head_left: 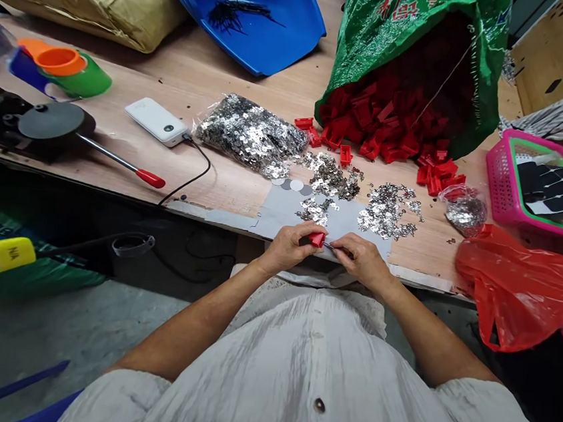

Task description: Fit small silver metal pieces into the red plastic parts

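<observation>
My left hand [288, 247] is closed around a small red plastic part [317, 239] at the table's front edge. From the right, my right hand [361, 256] pinches a thin, dark metal piece [329, 245] whose tip meets the red part; its exact kind is too small to make out. Just beyond my hands, loose small metal pieces lie in a near pile [316, 210], a right pile [387, 211] and a back pile [334, 176]. A grey sheet [281, 210] lies under part of them.
A green sack [415, 37] spills red parts [381, 121] onto the table. A clear bag of metal pieces [252, 134], a white power bank [156, 121] and a red-handled lever tool [116, 157] stand left. A pink basket [505, 187] and red plastic bag [525, 284] are right.
</observation>
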The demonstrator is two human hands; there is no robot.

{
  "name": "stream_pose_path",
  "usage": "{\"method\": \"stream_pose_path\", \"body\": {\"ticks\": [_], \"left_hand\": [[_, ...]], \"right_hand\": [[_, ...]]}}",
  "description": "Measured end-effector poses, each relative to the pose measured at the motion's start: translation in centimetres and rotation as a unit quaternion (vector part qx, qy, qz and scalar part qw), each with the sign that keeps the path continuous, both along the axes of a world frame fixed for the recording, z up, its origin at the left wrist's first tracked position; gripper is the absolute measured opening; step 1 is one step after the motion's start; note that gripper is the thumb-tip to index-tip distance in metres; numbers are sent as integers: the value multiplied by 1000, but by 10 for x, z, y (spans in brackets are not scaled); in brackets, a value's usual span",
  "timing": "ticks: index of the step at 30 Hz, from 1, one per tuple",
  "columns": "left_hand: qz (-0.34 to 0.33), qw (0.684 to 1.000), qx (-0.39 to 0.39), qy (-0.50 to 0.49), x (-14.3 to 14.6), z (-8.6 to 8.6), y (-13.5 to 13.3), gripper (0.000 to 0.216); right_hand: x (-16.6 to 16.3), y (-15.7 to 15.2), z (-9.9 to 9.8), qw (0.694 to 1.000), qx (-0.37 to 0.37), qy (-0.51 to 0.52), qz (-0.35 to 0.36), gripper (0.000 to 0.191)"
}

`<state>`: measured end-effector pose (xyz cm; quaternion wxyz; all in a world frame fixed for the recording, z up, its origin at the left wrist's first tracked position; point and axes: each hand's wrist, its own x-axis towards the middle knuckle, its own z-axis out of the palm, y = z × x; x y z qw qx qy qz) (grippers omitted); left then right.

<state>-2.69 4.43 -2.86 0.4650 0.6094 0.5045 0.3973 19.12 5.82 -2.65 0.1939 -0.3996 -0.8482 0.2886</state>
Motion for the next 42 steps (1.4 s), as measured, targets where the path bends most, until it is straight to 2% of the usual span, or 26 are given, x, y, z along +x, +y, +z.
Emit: {"method": "stream_pose_path", "body": {"ticks": [6,10,13,16,19,20,22,25,27,30,33,38,42], "left_hand": [[-22,997,58,52,1,-5,0,29],[-25,994,66,81,1,-9,0,28],[-29,993,72,87,0,-8,-1,29],[-4,996,72,55,-2,1,-7,28],[49,996,30,-71,1,17,-15,31],[66,988,3,-138,3,22,-19,32],[87,952,-72,-284,8,31,-25,25],[82,866,-190,-454,16,39,-34,20],[74,817,-240,-519,20,41,-38,19],[88,772,-273,-568,25,43,-41,11],[117,749,-290,-585,30,46,-44,11],[153,740,-292,-586,36,49,-48,19],[172,718,-314,-597,38,53,-47,25]], "right_hand": [[-11,-7,5,999,7,-33,-18,18],[-17,-11,7,998,3,-41,-47,15],[-15,-11,9,998,-11,-40,-38,14],[-9,-9,16,1000,-9,8,-27,18],[-5,-10,27,996,-24,83,-32,20],[-5,-11,31,994,-45,98,-24,23],[-8,-14,40,991,-88,101,2,33],[-15,-19,51,992,-102,70,19,43],[-19,-21,56,995,-85,53,16,40],[-22,-24,60,997,-50,47,20,37],[-23,-24,56,999,-1,45,16,36],[-24,-22,46,995,52,74,-29,35],[-20,-21,50,997,57,40,16,37]]}}
